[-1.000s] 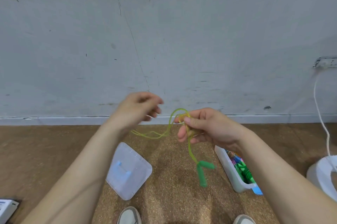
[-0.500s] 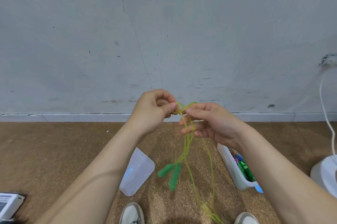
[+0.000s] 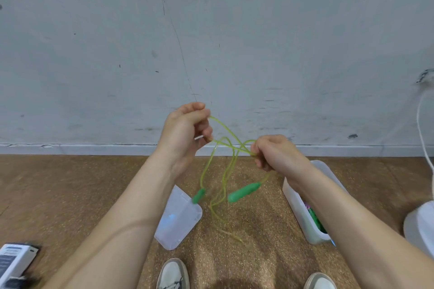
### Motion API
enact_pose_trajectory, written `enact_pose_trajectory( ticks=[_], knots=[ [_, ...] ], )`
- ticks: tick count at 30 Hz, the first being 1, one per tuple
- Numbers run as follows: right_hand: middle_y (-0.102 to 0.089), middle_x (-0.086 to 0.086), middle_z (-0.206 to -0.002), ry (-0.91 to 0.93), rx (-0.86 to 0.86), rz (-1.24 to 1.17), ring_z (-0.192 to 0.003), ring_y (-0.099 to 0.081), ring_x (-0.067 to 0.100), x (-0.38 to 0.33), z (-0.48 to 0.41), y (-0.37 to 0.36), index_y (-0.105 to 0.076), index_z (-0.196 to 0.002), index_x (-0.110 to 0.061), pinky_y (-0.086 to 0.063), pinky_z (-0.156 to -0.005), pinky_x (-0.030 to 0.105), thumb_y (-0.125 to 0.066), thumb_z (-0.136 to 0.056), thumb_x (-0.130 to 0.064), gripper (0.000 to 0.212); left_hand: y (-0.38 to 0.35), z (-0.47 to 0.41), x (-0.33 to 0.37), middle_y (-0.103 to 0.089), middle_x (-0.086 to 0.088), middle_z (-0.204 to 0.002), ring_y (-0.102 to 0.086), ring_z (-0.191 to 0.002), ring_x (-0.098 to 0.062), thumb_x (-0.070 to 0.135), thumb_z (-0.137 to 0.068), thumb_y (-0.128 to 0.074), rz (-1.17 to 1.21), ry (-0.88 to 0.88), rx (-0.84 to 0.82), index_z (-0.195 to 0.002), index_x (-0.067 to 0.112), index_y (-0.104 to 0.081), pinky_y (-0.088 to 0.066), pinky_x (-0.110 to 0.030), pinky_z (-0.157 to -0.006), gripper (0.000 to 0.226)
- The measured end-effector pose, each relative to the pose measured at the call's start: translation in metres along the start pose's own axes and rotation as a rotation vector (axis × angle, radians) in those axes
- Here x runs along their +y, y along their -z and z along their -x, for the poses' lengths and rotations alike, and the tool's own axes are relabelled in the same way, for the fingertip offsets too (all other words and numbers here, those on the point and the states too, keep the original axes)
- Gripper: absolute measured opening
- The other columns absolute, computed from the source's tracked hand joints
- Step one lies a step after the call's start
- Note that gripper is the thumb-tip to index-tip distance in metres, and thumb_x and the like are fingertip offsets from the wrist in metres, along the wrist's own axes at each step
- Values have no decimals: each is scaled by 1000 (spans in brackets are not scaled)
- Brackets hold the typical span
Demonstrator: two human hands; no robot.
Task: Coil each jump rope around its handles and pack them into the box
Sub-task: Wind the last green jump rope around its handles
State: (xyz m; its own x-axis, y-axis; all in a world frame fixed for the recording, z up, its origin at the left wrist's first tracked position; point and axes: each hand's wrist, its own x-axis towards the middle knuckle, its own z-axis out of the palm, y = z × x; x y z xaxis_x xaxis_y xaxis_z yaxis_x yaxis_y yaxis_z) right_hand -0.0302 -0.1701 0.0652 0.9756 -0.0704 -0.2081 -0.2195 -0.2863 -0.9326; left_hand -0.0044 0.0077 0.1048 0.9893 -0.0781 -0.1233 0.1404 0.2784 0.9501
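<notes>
Hands: your left hand (image 3: pixel 185 131) and right hand (image 3: pixel 274 154) each pinch the rope (image 3: pixel 231 145) | handles (image 3: pixel 244 192) dangle (apart) | pair them before you coil.

Item counts, floor scene viewed from above.
Two hands (image 3: pixel 185 131) (image 3: pixel 274 154), one jump rope (image 3: pixel 234 147), two green handles (image 3: pixel 198 196) (image 3: pixel 244 192), one box (image 3: pixel 296 205), one lid (image 3: pixel 178 223), two shoes (image 3: pixel 173 274) (image 3: pixel 320 282).
</notes>
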Motion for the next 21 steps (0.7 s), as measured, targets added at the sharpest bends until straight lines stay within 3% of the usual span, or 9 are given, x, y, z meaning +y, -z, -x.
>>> enact_pose_trajectory(
  ticks=[3, 5, 7, 10, 12, 14, 16, 18, 21],
  knots=[
    [-57, 9, -51, 31, 111, 151, -50, -46, 22, 11, -11, 6, -55, -54, -13, -39, -55, 31, -44, -82, -9, 30, 12, 5, 7, -48, 4, -47, -42, -43, -10, 20, -81, -74, -812, 33, -197, -93, 14, -71, -37, -18, -51, 13],
    [-65, 14, -59, 42, 158, 229, -58, -56, 28, 17, -17, 9, -56, -54, -11, -47, -64, 39, -43, -81, -12, 30, 15, 6, 8, -53, -1, -49, -44, -40, -7, 28, -82, -73, -987, -19, -179, -79, 13, -73, -34, -15, -46, 15],
    [-69, 17, -70, 57, 217, 312, -72, -64, 33, 20, -20, 12, -54, -63, -4, -52, -73, 43, -42, -83, -13, 25, 19, 4, 11, -54, -3, -50, -57, -46, -6, 26, -93, -59, -743, -81, -42, -77, 11, -63, -35, -22, -52, 23],
    [-70, 16, -69, 53, 261, 294, -67, -67, 28, 21, -21, 15, -47, -66, -7, -54, -74, 44, -38, -85, -6, 21, 25, -5, 13, -60, -1, -60, -71, -74, -21, 16, -99, -43, 7, -81, 78, -80, 16, -48, -49, -30, -70, 19],
    [-69, 19, -68, 8, 250, 187, -54, -64, 27, 20, -20, 16, -43, -71, -8, -54, -63, 38, -34, -88, -2, 20, 34, -9, 15, -57, 1, -63, -68, -71, -21, 15, -96, -45, 373, -91, 120, -75, 17, -50, -52, -35, -80, 21],
    [-64, 21, -68, -48, 260, 63, -43, -60, 22, 19, -19, 18, -41, -79, -8, -43, -44, 25, -30, -92, 0, 20, 48, -13, 18, -50, 1, -60, -58, -57, -16, 13, -93, -48, 646, -109, 182, -72, 15, -48, -53, -32, -74, 22],
    [-61, 18, -67, -107, 293, -123, -37, -58, 16, 18, -18, 23, -40, -80, -11, -35, -40, 20, -29, -98, -3, 23, 65, -18, 21, -46, 1, -59, -51, -50, -14, 12, -93, -47, 760, -141, 273, -76, 13, -46, -51, -28, -65, 17],
    [-57, 14, -66, -158, 328, -354, -35, -58, 13, 19, -20, 29, -42, -89, -12, -38, -36, 17, -30, -104, -8, 20, 86, -25, 21, -42, 1, -59, -42, -45, -13, 11, -96, -43, 775, -154, 380, -82, 14, -42, -47, -23, -57, 14],
    [-52, 9, -68, -189, 359, -543, -37, -61, 13, 23, -23, 37, -40, -108, -10, -42, -35, 15, -30, -105, -13, 10, 106, -30, 21, -28, 4, -57, -21, -40, -11, 9, -96, -35, 586, -134, 519, -77, 20, -34, -26, -16, -40, 22]
  ],
)
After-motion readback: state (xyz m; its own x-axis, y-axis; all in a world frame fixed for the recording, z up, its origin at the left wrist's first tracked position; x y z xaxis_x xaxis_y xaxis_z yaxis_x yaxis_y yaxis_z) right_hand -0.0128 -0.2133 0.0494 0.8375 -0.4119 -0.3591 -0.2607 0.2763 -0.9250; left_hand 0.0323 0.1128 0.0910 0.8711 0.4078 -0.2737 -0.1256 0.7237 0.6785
